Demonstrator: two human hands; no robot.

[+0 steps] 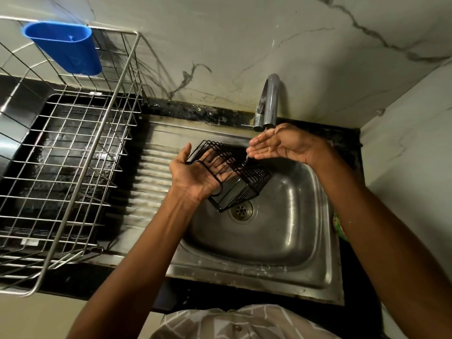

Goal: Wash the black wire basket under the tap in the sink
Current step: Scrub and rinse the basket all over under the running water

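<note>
Marble-veined walls back the steel sink point(305, 265). Your left hand point(193, 177) holds the black wire basket point(247, 177) above the sink's drain, fingers curled inside it. Your right hand point(276, 144) is released, cupped beneath the tap point(269, 104).

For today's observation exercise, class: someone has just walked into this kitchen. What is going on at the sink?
A person is washing a black wire basket over the steel sink. The left hand holds the basket tilted above the drain, fingers reaching through into it. The right hand is cupped, palm up, under the tap, catching water that trickles off the fingers onto the basket. A steel dish rack with a blue cutlery holder stands to the left.
</note>
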